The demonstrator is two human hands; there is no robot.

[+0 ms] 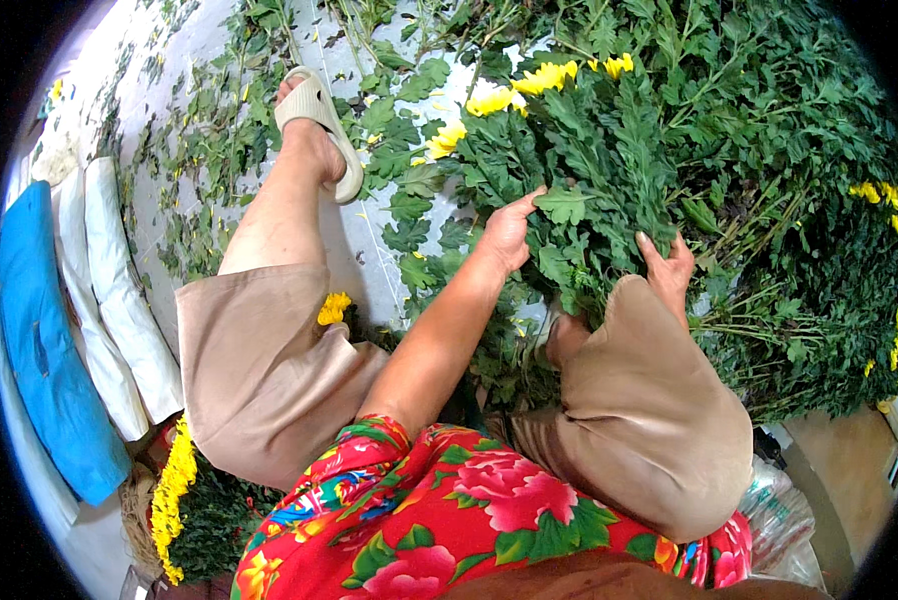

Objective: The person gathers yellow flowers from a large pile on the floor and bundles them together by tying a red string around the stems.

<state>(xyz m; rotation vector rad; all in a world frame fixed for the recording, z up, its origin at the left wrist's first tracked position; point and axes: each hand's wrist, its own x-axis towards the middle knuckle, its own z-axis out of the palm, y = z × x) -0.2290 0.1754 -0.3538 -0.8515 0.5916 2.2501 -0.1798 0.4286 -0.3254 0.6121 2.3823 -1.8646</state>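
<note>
A leafy bunch of yellow chrysanthemums (606, 142) lies before me, its yellow flower heads (546, 77) pointing away to the upper left. At the bunch's left side is my left hand (507, 234), fingers curled, thumb and forefinger at a broad green leaf (563, 204). My right hand (668, 268) grips the bunch lower down on the right, with its thumb against the leaves; some of its fingers are hidden by foliage. Cut ends of this bunch are out of sight near my right knee.
A large heap of chrysanthemum stems (779, 225) fills the right side. Loose leaves (201, 157) litter the grey floor (351, 247). Blue (55, 337) and white rolled sheets (123, 292) lie at left. Another chrysanthemum bundle (209, 510) is beside my left thigh; clear plastic wrapping (779, 510) is behind my right.
</note>
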